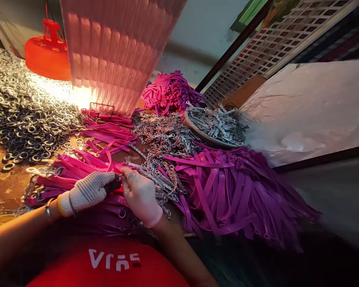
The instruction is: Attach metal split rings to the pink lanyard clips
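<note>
My left hand (88, 191) wears a white knit glove and is closed around a small dark tool or part whose tip shows at its fingertips. My bare right hand (140, 195) is closed, pinching a pink strap (89, 161) where it meets the left hand. Under both hands lies a heap of pink straps with metal rings. Beside my right hand is a bundle of short metal chains (155, 175).
A big heap of metal rings (20, 107) covers the left of the table under a red lamp (49, 50). Purple straps (233, 187) spread to the right. A round dish (197, 128) of metal clasps stands behind them, beside a plastic sheet (311, 107).
</note>
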The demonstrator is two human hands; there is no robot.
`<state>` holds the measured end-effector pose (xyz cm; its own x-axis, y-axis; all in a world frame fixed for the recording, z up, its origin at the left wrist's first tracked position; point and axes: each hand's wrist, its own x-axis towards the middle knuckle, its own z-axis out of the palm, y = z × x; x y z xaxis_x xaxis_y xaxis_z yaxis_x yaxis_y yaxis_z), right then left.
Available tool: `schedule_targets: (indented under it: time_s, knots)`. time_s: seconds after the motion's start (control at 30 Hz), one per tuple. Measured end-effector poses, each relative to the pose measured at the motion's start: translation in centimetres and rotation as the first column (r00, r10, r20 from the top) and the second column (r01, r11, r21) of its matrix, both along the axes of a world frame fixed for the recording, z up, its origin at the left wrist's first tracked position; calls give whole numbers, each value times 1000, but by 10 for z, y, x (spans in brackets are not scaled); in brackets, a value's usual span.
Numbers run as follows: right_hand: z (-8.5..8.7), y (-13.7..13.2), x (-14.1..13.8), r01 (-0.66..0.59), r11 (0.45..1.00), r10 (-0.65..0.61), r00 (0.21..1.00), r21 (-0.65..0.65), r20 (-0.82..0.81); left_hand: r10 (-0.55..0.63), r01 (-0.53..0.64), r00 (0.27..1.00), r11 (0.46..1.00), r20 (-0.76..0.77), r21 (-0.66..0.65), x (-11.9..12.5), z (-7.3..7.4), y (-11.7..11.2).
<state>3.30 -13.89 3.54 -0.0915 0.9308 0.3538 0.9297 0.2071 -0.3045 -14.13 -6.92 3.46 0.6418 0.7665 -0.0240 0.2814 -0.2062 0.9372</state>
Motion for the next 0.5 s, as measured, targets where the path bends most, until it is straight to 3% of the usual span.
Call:
schedule_targets:
  time_s: [0.13,0.27,0.5]
  knots:
    - [15,-2,1,-58,986,51,997,-157,-52,20,-18,1000,996,-22,88,-4,0,-2]
    - [17,3,-1,14,953,24,993,-303,120,36,-26,997,989,-67,146,-7,-6,-7]
    - [5,0,-11,-53,956,160,918,-289,362,-14,33,993,985,-114,171,-6,-7,-11]
